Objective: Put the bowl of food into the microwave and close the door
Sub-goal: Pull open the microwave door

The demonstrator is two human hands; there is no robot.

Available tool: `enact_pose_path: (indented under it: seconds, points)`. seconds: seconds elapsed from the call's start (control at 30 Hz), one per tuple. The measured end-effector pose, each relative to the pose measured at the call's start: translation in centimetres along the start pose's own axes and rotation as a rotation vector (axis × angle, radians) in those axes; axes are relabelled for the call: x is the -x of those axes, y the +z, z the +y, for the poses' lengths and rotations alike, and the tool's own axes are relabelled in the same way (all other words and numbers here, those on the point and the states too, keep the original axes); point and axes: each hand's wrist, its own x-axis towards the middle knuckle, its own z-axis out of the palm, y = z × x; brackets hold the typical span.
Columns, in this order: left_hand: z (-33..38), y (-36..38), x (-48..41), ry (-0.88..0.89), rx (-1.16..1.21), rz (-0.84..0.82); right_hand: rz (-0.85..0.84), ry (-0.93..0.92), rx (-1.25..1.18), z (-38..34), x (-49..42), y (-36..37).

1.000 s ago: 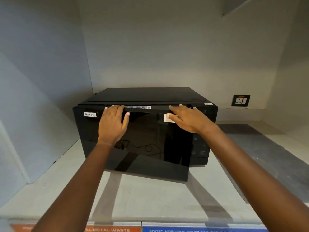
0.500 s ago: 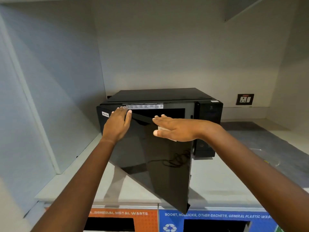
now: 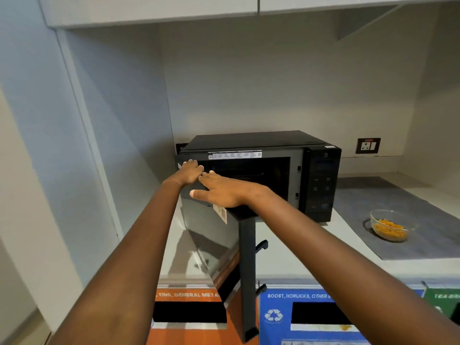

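Observation:
The black microwave (image 3: 321, 185) stands on the counter with its door (image 3: 211, 235) swung wide toward me, hinged on the left. Its dark cavity (image 3: 261, 175) is in view and no bowl shows inside it. My left hand (image 3: 190, 171) curls over the door's top corner near the hinge. My right hand (image 3: 224, 192) lies flat on the door's top edge, fingers stretched out. A clear glass bowl of orange food (image 3: 389, 226) sits on a grey mat (image 3: 423, 215) to the right of the microwave, away from both hands.
A wall socket (image 3: 368, 145) is behind the microwave at the right. Below the counter edge (image 3: 323, 272) are an orange waste bin front (image 3: 189, 332) and a blue one (image 3: 278, 314). A side wall panel (image 3: 82, 145) closes the left; cabinets hang overhead.
The door went from nearly shut to wide open, swinging out toward me. Both hands followed its top edge leftward. The view pulled back, and the bowl came into sight at the right.

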Motion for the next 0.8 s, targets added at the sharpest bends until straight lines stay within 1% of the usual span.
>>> enact_pose_path:
  seconds: [0.07,0.13,0.23,0.3,0.47,0.6,0.8]
  points:
    - [-0.8,-0.1,0.0,-0.001,-0.010,0.011,0.023,0.010,-0.036,-0.9,-0.2,0.6]
    - [-1.5,-0.4,0.6,0.002,-0.019,-0.015,0.047,0.015,-0.080,-1.9,-0.4,1.0]
    - [-2.4,-1.1,1.5,0.072,-0.062,-0.085,0.087,0.007,-0.187,-3.4,-0.8,1.7]
    - [-3.3,-1.9,1.8,0.109,-0.031,-0.081,0.110,-0.016,-0.300,-4.6,-0.9,2.3]
    - [-5.6,-3.7,2.1,0.099,-0.031,-0.092,0.099,-0.077,-0.416,-7.2,-0.8,4.4]
    - [-7.0,-5.1,2.5,0.091,-0.116,-0.111,0.091,-0.136,-0.468,-8.7,-1.0,5.8]
    - [-7.1,-6.4,3.0,0.109,-0.298,-0.149,0.128,-0.172,-0.506,-9.8,-2.0,6.7]
